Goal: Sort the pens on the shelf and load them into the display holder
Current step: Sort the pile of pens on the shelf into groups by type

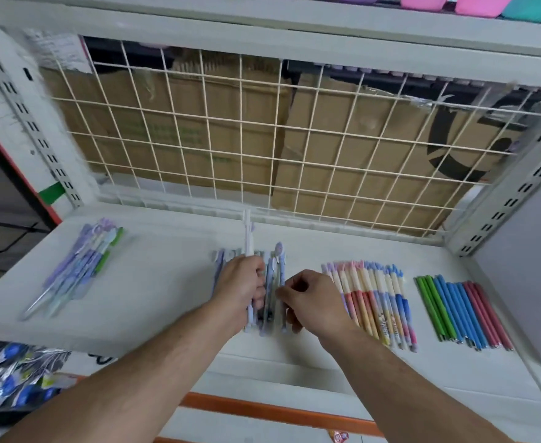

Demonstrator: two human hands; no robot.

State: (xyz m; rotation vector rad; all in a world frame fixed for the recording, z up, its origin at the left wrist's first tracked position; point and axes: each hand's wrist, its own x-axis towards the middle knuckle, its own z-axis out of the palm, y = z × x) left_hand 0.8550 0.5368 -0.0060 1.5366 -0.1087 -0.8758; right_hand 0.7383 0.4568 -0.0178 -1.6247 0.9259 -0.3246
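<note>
On the white shelf (166, 292), out at nine o'clock, lay a loose heap of purple and green pens (77, 266), unsorted and slanting toward eleven. Just below centre my left hand (242, 282) was curled round a bunch of lilac pens (277, 282), with one white pen (248, 238) sticking out past my knuckles toward twelve. My right hand (310, 302) sat just beside it at four o'clock of the bunch, fingers bent in and tips against the bunch's right edge. Whether they actually pinched a pen, I could not tell.

I judged I was mid-sort, squaring up the lilac group. Further round, at three o'clock, the cream-barrelled pens (374, 302) lay in a neat row, and beyond them the slim green, blue and red pens (464, 311) were ranked by colour. I could not make out any display holder, so loading looked some way off. Next I would need to level the bunch and lay it flat without rolling pens into the cream row.

Behind the shelf, at twelve, stood a wire grid (262, 139) with cardboard boxes (230, 123) behind it. Pink and teal tubs (473, 3) sat on the upper shelf at one o'clock, and shiny blue packets (13, 372) lay at eight.
</note>
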